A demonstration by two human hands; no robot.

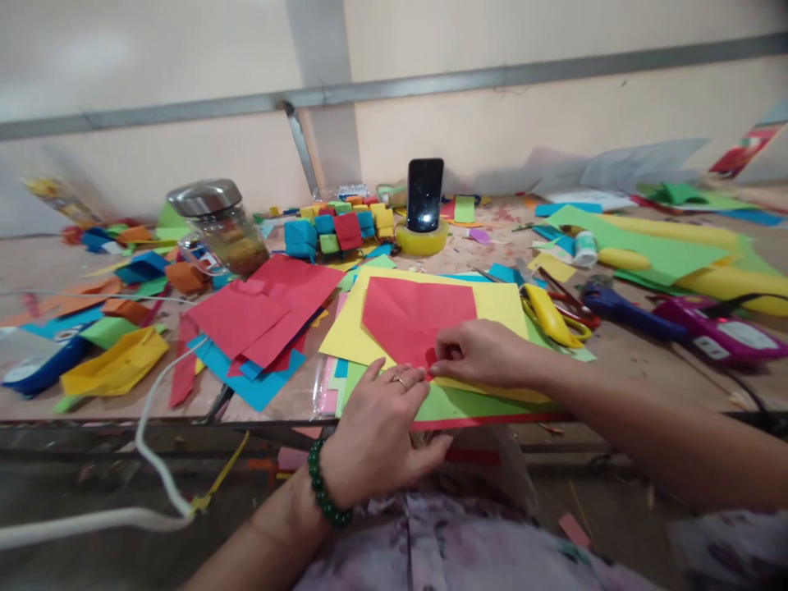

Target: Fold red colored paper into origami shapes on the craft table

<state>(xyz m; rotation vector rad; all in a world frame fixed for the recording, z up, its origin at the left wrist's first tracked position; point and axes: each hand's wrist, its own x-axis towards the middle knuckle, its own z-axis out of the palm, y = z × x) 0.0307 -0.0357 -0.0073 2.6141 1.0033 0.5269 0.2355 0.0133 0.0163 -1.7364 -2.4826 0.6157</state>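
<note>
1. I have the left hand (385,435) palm-down with its fingers stretched out, slightly spread, thumb apart from them; its fingertips rest at the near end of the red sheet (419,316); I see nothing gripped in it.
2. I have the right hand (477,353) curled, fingers bent in toward the thumb; its tips touch the red sheet just beside the left fingertips; I cannot tell whether paper is pinched there or only pressed.
3. The red sheet lies creased, partly under both hands and reaching away beyond them, narrowing toward the fingertips; under it I see a yellow sheet (501,304), and green paper (468,405) below that, nearer the wrists.
4. Beyond the left hand, well off to its left, I see a glass jar (237,246) with its metal lid (204,197) on; brownish-yellow contents sit low inside.
5. Farther left of that hand lies a yellow folded paper piece (114,361), shaped like a shallow box; I cannot make out anything inside.
6. Beyond the right hand, off to its right, a small white bottle (585,249) stands; its contents are hidden from me; yellow-handled scissors (547,316) lie nearer that hand.
</note>
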